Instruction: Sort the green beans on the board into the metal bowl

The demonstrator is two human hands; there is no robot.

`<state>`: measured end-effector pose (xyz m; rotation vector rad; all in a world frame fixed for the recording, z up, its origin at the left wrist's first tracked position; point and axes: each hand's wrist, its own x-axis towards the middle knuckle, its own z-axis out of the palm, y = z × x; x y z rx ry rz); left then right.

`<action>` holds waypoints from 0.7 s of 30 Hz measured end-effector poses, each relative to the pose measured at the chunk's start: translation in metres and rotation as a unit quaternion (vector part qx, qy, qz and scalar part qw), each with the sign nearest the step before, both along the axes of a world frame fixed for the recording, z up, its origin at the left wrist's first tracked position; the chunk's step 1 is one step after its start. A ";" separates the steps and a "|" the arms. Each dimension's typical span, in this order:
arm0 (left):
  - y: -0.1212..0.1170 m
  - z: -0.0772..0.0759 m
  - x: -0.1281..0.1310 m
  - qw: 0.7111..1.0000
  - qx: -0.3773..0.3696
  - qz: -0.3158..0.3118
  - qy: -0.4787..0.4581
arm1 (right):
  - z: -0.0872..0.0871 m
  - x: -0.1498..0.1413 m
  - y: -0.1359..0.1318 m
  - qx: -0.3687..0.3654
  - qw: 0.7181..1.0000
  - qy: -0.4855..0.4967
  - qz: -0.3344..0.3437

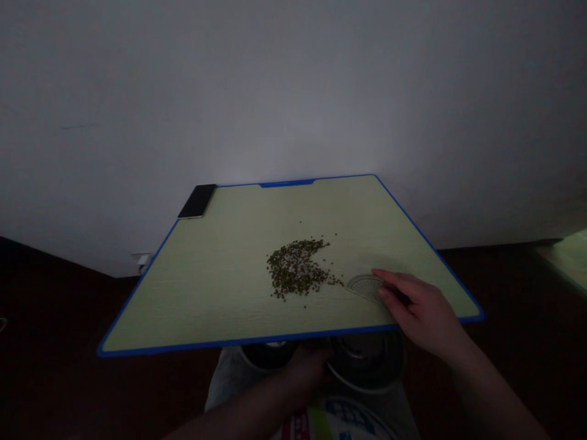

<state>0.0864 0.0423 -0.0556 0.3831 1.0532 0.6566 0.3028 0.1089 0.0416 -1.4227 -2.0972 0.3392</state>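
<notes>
A clear protractor [365, 287] is pinched between the thumb and fingers of my right hand [419, 308], low over the right part of the table. Left of the protractor's tip lies a loose pile of small green beans [298, 269] mixed with pale grains, a few of them scattered around it. My left hand [312, 362] is in shadow under the table's near edge, between two dark round bowls, the left bowl [270, 357] and the right bowl [369, 360]. Its fingers are hidden, so whether it grips a bowl is unclear.
The pale tabletop [220, 256] has a blue rim and stands against a grey wall [293, 91]. A dark phone [197, 201] lies at its far left corner. A white plug [143, 260] sits low on the wall. Below are my legs and a colourful printed item [339, 421].
</notes>
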 end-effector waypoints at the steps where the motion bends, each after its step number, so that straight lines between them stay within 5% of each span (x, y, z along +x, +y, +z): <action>1: 0.000 -0.001 0.000 1.000 0.002 -0.001 -0.008 | 0.000 0.000 0.000 -0.001 1.000 0.001 -0.002; 15: -0.005 -0.006 -0.008 1.000 -0.025 -0.013 -0.006 | 0.000 0.001 0.001 0.000 1.000 -0.008 -0.013; 21: -0.012 0.024 -0.044 0.997 -0.006 -0.067 -0.022 | 0.001 0.000 0.000 -0.011 0.999 -0.001 -0.030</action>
